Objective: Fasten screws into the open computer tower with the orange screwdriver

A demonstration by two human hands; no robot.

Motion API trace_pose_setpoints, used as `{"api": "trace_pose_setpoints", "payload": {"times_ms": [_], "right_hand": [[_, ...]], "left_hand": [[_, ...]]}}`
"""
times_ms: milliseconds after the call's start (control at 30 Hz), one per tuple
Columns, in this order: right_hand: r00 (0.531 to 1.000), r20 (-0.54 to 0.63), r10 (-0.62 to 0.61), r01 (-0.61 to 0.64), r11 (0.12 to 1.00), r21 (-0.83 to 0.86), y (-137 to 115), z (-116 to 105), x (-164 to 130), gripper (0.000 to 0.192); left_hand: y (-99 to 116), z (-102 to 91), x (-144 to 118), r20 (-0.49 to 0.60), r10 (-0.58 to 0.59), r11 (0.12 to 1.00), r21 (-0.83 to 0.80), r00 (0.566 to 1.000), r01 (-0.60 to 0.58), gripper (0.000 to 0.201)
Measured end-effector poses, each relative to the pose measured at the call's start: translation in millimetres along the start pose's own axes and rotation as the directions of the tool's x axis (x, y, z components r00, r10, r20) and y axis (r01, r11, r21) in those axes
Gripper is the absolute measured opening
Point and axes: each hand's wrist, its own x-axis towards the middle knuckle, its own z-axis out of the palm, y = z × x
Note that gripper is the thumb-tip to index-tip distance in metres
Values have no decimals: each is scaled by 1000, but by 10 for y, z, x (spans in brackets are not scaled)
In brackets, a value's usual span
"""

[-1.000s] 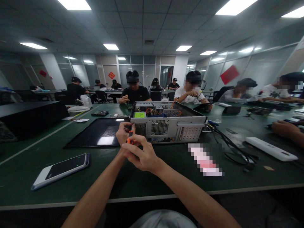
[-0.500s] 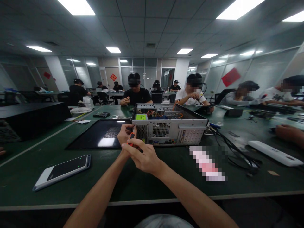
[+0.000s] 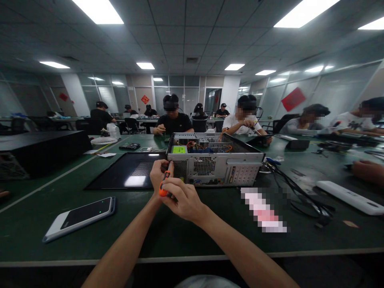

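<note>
Holding the orange screwdriver (image 3: 163, 185) tight, both the right hand (image 3: 183, 199) and left hand (image 3: 158, 173) press its tip at the computer case (image 3: 214, 164) back corner; keep it straight.

I see an office with bright ceiling panels (image 3: 97, 10), glass partition walls (image 3: 183, 90), a white pillar (image 3: 229, 92) and long green benches (image 3: 210, 224).

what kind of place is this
Probably a training room or workshop for computer repair: an opened computer case lies on a long green table, an orange screwdriver is in hand, and people at other tables do similar work.
</note>
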Motion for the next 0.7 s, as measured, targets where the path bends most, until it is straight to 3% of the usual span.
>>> {"api": "trace_pose_setpoints", "payload": {"times_ms": [233, 433, 700], "right_hand": [[998, 67, 0, 4, 998, -65, -16, 21, -39, 25], [995, 104, -13, 15, 1000, -12, 4, -10, -47, 34], [998, 57, 11, -8, 998, -59, -6, 8, -17, 25]], "left_hand": [[-20, 13, 25, -40, 126, 992, 37, 991, -125, 14], [-25, 13, 25, -49, 135, 990, 39, 990, -133, 14], [-33, 23, 31, -47, 133, 991, -2, 990, -133, 11]]}}
